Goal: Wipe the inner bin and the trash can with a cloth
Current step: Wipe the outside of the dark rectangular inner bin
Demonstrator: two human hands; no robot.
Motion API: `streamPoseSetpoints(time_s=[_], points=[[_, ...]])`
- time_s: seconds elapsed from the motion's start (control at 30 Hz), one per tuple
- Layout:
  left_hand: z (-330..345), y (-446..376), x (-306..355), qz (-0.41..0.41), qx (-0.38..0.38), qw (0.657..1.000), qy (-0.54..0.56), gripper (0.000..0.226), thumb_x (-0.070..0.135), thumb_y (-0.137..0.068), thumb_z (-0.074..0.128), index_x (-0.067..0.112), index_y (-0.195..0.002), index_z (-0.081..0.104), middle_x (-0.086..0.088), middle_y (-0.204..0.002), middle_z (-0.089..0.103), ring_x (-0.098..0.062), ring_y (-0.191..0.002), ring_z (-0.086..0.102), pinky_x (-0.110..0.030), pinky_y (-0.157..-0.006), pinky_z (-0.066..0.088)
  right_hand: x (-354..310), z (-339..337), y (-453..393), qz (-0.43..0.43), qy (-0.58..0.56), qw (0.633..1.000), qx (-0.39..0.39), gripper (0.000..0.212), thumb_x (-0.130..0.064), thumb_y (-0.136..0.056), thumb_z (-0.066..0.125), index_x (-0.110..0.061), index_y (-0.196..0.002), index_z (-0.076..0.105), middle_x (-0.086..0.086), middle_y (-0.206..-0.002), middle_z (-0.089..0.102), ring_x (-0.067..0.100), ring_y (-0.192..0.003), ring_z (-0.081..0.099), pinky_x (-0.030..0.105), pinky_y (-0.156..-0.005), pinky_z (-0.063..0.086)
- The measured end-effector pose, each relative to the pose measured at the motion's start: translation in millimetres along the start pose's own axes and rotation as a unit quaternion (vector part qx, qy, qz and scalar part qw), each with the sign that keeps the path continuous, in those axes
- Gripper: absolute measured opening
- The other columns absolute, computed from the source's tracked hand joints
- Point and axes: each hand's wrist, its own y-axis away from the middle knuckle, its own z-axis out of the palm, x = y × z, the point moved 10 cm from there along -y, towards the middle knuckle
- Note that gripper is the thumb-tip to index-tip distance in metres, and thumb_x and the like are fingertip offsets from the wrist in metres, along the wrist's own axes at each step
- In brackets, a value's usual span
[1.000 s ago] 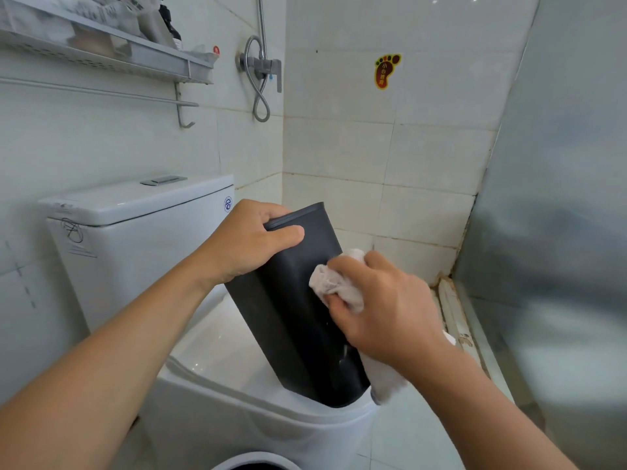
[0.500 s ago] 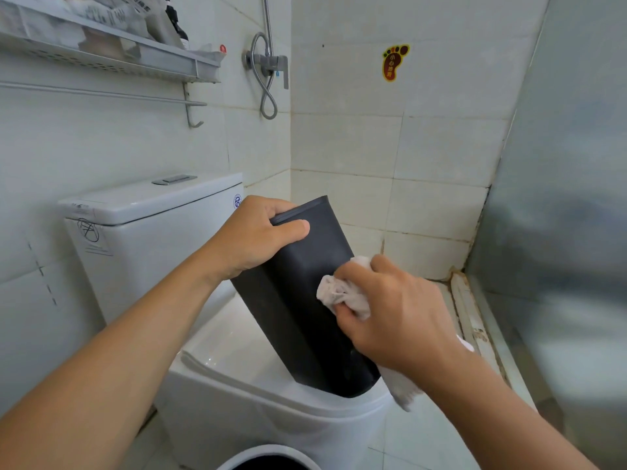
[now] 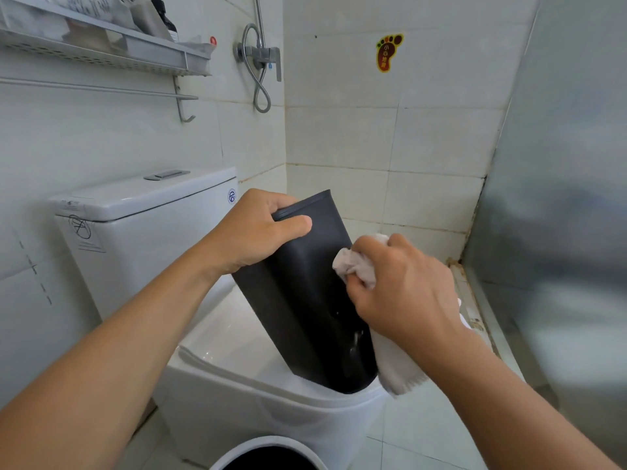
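- The black inner bin stands tilted on the front rim of the toilet, its upper end leaning toward the cistern. Only its lower end bears on the rim, so a hard wipe could slide it off onto the floor.
- The left hand has its grip closed round the bin's upper edge, thumb over the outer face and fingers behind. If that hold slackens, the bin would likely tip sideways or drop into the bowl.
- The right hand has its grip clenched on a bunched white cloth, pressing it to the bin's right side; a loose tail hangs below the wrist, just beside the toilet rim. That tail could drag over the rim and pick up dirt.
- Wet streaks show low on the bin; they may make it slippery.
- The white trash can sits in front of the toilet, apparently not yet wiped; a falling bin could strike it.
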Motion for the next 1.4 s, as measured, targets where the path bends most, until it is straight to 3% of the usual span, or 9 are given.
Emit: streamPoseSetpoints(time_s=[0.17,0.3,0.4,0.57,0.73,0.93,1.1,1.27,1.4], points=[[2,0,6,0.011,0.021,1.0,-0.009,0.04,0.027,-0.089,0.066,-0.011,-0.085,0.057,-0.027,-0.069,0.051,-0.02,-0.064,0.044,-0.035,-0.065,0.035,-22,2,10,-0.089,0.032,0.995,-0.011,0.025,-0.036,-0.07,0.078,-0.027,-0.083,0.059,-0.006,-0.072,0.039,0.021,-0.047,0.027,0.02,-0.047,0.006],[-1,-1,2,0.002,0.02,1.0,-0.011,0.035,0.021,-0.094,0.067,-0.01,-0.081,0.056,-0.019,-0.067,0.049,-0.019,-0.063,0.045,-0.034,-0.065,0.035,-2,8,4,-0.026,0.0,0.999,-0.031,0.021,-0.048,-0.089,0.061,-0.035,-0.106,0.059,-0.007,-0.087,0.048,0.024,-0.065,0.052,0.029,-0.05,0.031],[4,0,8,0.01,0.013,1.0,-0.023,0.037,0.021,-0.093,0.066,-0.011,-0.08,0.055,-0.02,-0.067,0.05,-0.021,-0.063,0.044,-0.034,-0.063,0.034,17,5,-7,0.038,-0.014,0.999,0.001,0.022,-0.048,-0.093,0.058,-0.035,-0.111,0.059,-0.005,-0.091,0.05,0.026,-0.067,0.047,0.032,-0.056,0.032],[-5,-1,0,-0.004,0.04,0.999,-0.008,0.04,0.025,-0.088,0.066,-0.012,-0.08,0.054,-0.012,-0.067,0.045,-0.019,-0.063,0.042,-0.037,-0.064,0.033,-6,17,10,-0.028,-0.094,0.993,-0.06,0.029,-0.055,-0.09,0.059,-0.04,-0.115,0.057,-0.008,-0.092,0.054,0.022,-0.075,0.06,0.036,-0.065,0.052],[-1,1,2,-0.004,0.028,1.0,-0.01,0.04,0.023,-0.089,0.067,-0.013,-0.08,0.053,-0.018,-0.066,0.046,-0.02,-0.063,0.042,-0.034,-0.064,0.032,36,25,-14,0.083,-0.115,0.989,-0.029,0.026,-0.054,-0.091,0.06,-0.038,-0.111,0.061,-0.007,-0.093,0.059,0.023,-0.08,0.061,0.033,-0.062,0.042],[-9,0,-5,-0.014,0.047,0.999,0.008,0.039,0.027,-0.086,0.066,-0.012,-0.083,0.06,-0.029,-0.072,0.051,-0.02,-0.064,0.046,-0.036,-0.066,0.036,3,27,11,-0.028,-0.13,0.988,-0.082,0.03,-0.057,-0.086,0.061,-0.044,-0.113,0.057,-0.01,-0.093,0.057,0.018,-0.078,0.062,0.036,-0.067,0.053],[-5,1,-5,-0.017,0.03,0.999,0.0,0.038,0.025,-0.089,0.066,-0.011,-0.082,0.058,-0.028,-0.071,0.05,-0.02,-0.063,0.046,-0.036,-0.066,0.036,37,29,-11,0.081,-0.139,0.987,-0.026,0.024,-0.054,-0.091,0.059,-0.039,-0.11,0.061,-0.007,-0.09,0.058,0.024,-0.079,0.063,0.035,-0.065,0.051],[-12,2,-10,-0.027,0.05,0.998,0.012,0.041,0.03,-0.084,0.067,-0.011,-0.087,0.063,-0.032,-0.077,0.055,-0.021,-0.067,0.05,-0.036,-0.067,0.038,0,27,9,-0.046,-0.129,0.987,-0.085,0.032,-0.06,-0.087,0.059,-0.043,-0.114,0.059,-0.012,-0.094,0.058,0.015,-0.077,0.061,0.035,-0.067,0.052],[-11,2,-11,-0.036,0.058,0.998,0.007,0.028,0.015,-0.091,0.067,-0.011,-0.082,0.062,-0.024,-0.069,0.054,-0.019,-0.063,0.051,-0.033,-0.064,0.039,18,30,-6,0.019,-0.136,0.989,-0.051,0.029,-0.059,-0.089,0.06,-0.043,-0.113,0.061,-0.011,-0.092,0.06,0.017,-0.08,0.062,0.034,-0.066,0.051]])
